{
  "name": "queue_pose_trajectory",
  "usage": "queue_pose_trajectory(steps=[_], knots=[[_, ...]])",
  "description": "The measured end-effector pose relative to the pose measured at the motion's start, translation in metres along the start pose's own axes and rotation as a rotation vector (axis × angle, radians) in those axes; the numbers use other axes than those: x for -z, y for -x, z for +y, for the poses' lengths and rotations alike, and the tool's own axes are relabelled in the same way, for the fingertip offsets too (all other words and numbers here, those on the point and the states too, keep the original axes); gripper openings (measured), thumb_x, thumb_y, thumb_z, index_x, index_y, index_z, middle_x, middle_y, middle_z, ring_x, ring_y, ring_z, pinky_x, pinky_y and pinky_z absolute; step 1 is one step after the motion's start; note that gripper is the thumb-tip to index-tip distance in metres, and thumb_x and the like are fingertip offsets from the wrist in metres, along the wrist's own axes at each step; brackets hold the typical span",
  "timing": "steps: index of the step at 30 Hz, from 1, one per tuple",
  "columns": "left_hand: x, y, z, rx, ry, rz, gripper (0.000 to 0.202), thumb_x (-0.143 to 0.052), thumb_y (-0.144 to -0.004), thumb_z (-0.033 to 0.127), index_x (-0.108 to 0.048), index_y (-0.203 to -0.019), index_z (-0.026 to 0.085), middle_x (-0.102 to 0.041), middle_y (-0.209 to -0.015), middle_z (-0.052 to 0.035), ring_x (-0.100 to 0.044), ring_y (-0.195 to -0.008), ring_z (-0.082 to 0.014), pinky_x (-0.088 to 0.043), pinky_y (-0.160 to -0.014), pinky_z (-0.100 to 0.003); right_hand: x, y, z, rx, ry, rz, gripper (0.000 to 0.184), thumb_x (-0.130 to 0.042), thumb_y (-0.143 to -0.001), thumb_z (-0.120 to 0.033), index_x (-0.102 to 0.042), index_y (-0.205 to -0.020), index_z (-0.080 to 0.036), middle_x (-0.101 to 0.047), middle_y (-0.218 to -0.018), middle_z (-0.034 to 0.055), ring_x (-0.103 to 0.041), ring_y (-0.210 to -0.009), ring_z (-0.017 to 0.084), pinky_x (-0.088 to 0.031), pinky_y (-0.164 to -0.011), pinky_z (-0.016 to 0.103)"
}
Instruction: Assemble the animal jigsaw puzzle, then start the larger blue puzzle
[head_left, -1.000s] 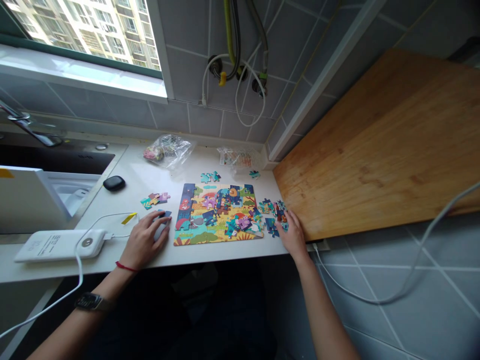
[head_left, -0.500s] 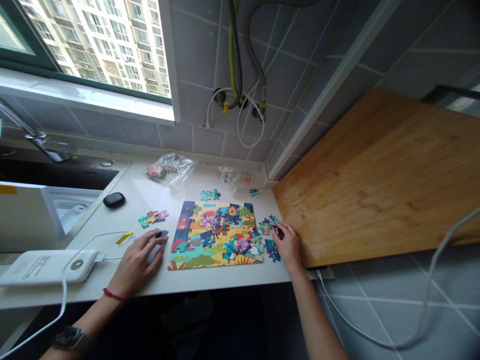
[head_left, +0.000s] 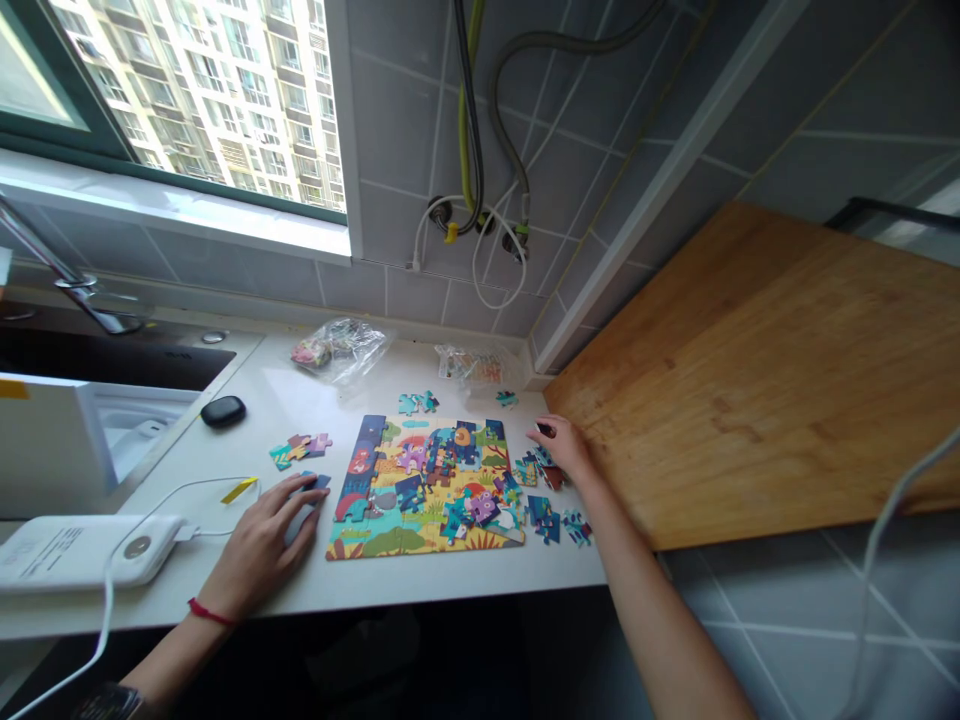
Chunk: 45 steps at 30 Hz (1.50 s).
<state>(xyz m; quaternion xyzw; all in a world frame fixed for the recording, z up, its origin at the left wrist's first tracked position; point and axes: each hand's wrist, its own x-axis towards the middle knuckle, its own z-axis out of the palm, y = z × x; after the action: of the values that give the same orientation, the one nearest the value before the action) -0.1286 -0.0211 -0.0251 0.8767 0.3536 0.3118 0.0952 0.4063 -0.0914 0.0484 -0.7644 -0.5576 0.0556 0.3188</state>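
Observation:
A colourful animal jigsaw puzzle (head_left: 409,541) lies on the white counter, with loose pieces scattered over its middle. My right hand (head_left: 562,447) is beyond the puzzle's right edge, fingers closed on a small dark puzzle piece (head_left: 546,430). Below it lie overlapping loose pieces (head_left: 527,470), and nearer the counter's front are a blue cluster (head_left: 543,519) and another small piece group (head_left: 577,527). My left hand (head_left: 266,535) rests on the counter left of the puzzle, fingers apart and slightly bent. Its fingertips are at a dark blue piece (head_left: 318,482), partly hidden.
Joined pieces (head_left: 300,449) lie left of the puzzle, others (head_left: 418,403) behind it. Plastic bags (head_left: 341,350) sit by the wall. A wooden board (head_left: 765,390) leans at right. A white power bank (head_left: 82,552) with its cable, a black case (head_left: 223,411) and a sink (head_left: 97,345) are left.
My right hand has moved back toward the wall with the dark piece, uncovering pieces near the front right. My left hand stays in about the same place; the view has shifted slightly.

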Motion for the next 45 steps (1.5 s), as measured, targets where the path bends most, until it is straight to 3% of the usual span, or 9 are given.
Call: queue_pose_trajectory(steps=[4, 10, 20, 27, 32, 36, 39, 41, 45], knots=[[-0.001, 0.001, 0.000, -0.010, -0.009, 0.024, 0.026, -0.053, -0.101, 0.035, -0.069, -0.120, 0.026, -0.068, -0.133, -0.0111, -0.068, -0.120, -0.0322, -0.057, -0.099, -0.048, -0.015, -0.005, 0.002, 0.000, 0.016, -0.075, 0.026, -0.084, -0.079, -0.045, -0.083, -0.091, -0.022, -0.081, -0.107, 0.0129, -0.077, -0.101, 0.029, -0.060, -0.095, 0.045], [0.000, 0.003, 0.000, -0.010, -0.029, 0.015, 0.025, -0.053, -0.102, 0.036, -0.069, -0.117, 0.025, -0.067, -0.134, -0.0112, -0.067, -0.122, -0.0317, -0.057, -0.100, -0.047, -0.013, -0.001, 0.009, -0.031, 0.017, -0.095, 0.027, -0.085, -0.077, -0.037, -0.084, -0.099, -0.021, -0.080, -0.118, 0.0143, -0.075, -0.111, 0.031, -0.056, -0.103, 0.045], [0.001, 0.002, 0.002, -0.006, -0.072, 0.016, 0.025, -0.053, -0.101, 0.037, -0.070, -0.115, 0.026, -0.068, -0.135, -0.0099, -0.068, -0.122, -0.0315, -0.060, -0.098, -0.046, -0.007, -0.007, 0.002, -0.014, -0.019, -0.067, 0.027, -0.081, -0.081, -0.038, -0.084, -0.101, -0.021, -0.079, -0.116, 0.0137, -0.074, -0.110, 0.029, -0.056, -0.102, 0.043], [0.000, 0.003, 0.001, -0.003, -0.080, 0.018, 0.024, -0.053, -0.101, 0.037, -0.070, -0.115, 0.026, -0.069, -0.135, -0.0093, -0.069, -0.122, -0.0304, -0.060, -0.098, -0.045, -0.007, -0.031, 0.000, -0.006, -0.001, -0.022, 0.036, -0.078, -0.081, -0.042, -0.081, -0.108, -0.018, -0.078, -0.116, 0.0142, -0.073, -0.109, 0.029, -0.056, -0.100, 0.043], [-0.003, 0.005, -0.005, -0.016, -0.090, 0.011, 0.026, -0.053, -0.101, 0.039, -0.070, -0.117, 0.026, -0.068, -0.136, -0.0103, -0.068, -0.123, -0.0302, -0.060, -0.099, -0.043, -0.005, -0.042, -0.004, -0.053, 0.064, 0.027, 0.038, -0.058, -0.097, -0.039, -0.076, -0.120, -0.016, -0.075, -0.127, 0.0173, -0.070, -0.119, 0.028, -0.053, -0.106, 0.042], [-0.005, 0.007, -0.007, -0.016, -0.095, 0.002, 0.027, -0.054, -0.101, 0.040, -0.069, -0.118, 0.026, -0.068, -0.137, -0.0098, -0.068, -0.122, -0.0297, -0.060, -0.099, -0.042, 0.008, -0.016, -0.009, -0.101, 0.143, -0.010, 0.037, -0.048, -0.100, -0.028, -0.075, -0.123, -0.015, -0.075, -0.126, 0.0177, -0.070, -0.118, 0.026, -0.051, -0.106, 0.038], [-0.004, 0.008, -0.008, -0.022, -0.096, 0.000, 0.027, -0.053, -0.101, 0.039, -0.069, -0.119, 0.027, -0.067, -0.137, -0.0092, -0.068, -0.122, -0.0299, -0.060, -0.098, -0.043, 0.014, 0.017, -0.012, -0.132, 0.206, -0.125, 0.031, -0.068, -0.090, -0.027, -0.078, -0.117, -0.018, -0.078, -0.119, 0.0158, -0.072, -0.114, 0.028, -0.052, -0.104, 0.038], [-0.004, 0.008, -0.009, -0.021, -0.095, -0.006, 0.027, -0.053, -0.101, 0.038, -0.069, -0.121, 0.027, -0.067, -0.138, -0.0089, -0.068, -0.123, -0.0300, -0.060, -0.099, -0.044, 0.016, 0.036, -0.015, -0.164, 0.249, -0.195, 0.040, -0.081, -0.078, -0.027, -0.079, -0.116, -0.018, -0.079, -0.113, 0.0152, -0.074, -0.109, 0.030, -0.054, -0.098, 0.038], [-0.005, 0.008, -0.011, -0.027, -0.090, -0.015, 0.028, -0.054, -0.100, 0.039, -0.069, -0.121, 0.027, -0.066, -0.138, -0.0092, -0.067, -0.122, -0.0302, -0.059, -0.099, -0.043, 0.016, 0.054, -0.021, -0.214, 0.313, -0.239, 0.041, -0.082, -0.076, -0.024, -0.078, -0.116, -0.016, -0.078, -0.114, 0.0167, -0.073, -0.109, 0.030, -0.053, -0.096, 0.035]])
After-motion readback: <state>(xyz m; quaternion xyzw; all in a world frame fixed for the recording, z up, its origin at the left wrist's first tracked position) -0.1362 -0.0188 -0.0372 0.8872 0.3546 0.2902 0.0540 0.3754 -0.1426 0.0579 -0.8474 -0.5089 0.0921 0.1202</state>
